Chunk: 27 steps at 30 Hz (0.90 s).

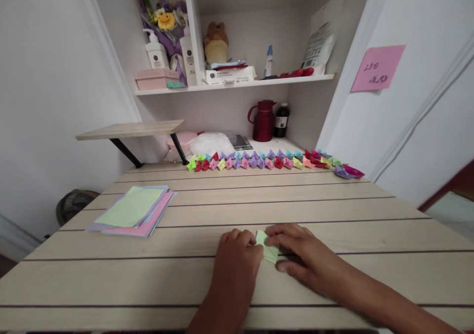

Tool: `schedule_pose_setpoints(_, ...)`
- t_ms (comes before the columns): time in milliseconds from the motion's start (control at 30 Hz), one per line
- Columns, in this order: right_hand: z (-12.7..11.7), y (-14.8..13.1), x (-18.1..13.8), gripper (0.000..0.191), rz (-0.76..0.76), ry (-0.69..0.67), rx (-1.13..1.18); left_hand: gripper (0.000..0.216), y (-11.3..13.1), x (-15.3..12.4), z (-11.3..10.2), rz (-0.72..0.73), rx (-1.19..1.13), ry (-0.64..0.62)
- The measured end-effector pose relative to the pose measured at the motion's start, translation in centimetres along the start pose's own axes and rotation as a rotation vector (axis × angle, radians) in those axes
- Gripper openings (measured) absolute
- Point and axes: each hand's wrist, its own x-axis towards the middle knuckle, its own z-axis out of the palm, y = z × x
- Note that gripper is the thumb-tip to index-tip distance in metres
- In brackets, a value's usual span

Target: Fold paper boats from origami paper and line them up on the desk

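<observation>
Touching green paper (270,253), left hand (237,257), right hand (309,252)

From the folded paper (271,254) on the desk (111,280), the paper stack (133,208) lies to the left, the paper boats (261,163) well behind.

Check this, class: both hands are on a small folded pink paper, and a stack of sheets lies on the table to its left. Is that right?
The colour is wrong: the head view shows the folded paper is pale green, not pink. The left hand, right hand and stack of sheets are as stated.
</observation>
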Motion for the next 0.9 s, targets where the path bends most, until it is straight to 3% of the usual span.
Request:
schedule_pose_setpoints(267, -0.7, 0.8, 1.3, 0.017, -0.009, -0.017, 0.164, 0.018, 0.1, -0.1, -0.7, -0.277, -0.322, -0.005)
schedule_pose_setpoints(400, -0.9, 1.5, 1.6, 0.025, -0.015, -0.026, 0.232, 0.018, -0.2, -0.3, -0.5, -0.308, -0.385, -0.015)
schedule_pose_setpoints(500, -0.7, 1.4, 1.6, 0.018, 0.019, -0.010, 0.260, 0.027, -0.2, -0.4, -0.4, -0.305, -0.378, -0.005)
schedule_pose_setpoints(600, -0.5, 1.1, 1.9, 0.011, 0.047, 0.015, 0.289, 0.019, 0.1, -0.1, -0.5, -0.305, -0.322, -0.003)
schedule_pose_setpoints(733, -0.4, 0.7, 2.2, 0.010, 0.083, 0.034, 0.256, 0.011, 0.8, 0.5, -0.5, -0.321, -0.233, 0.010)
schedule_pose_setpoints(900, -0.2, 0.9, 2.0, 0.010, 0.116, 0.021, 0.240, 0.017, 1.4, 0.7, -0.2, -0.310, -0.160, 0.064)
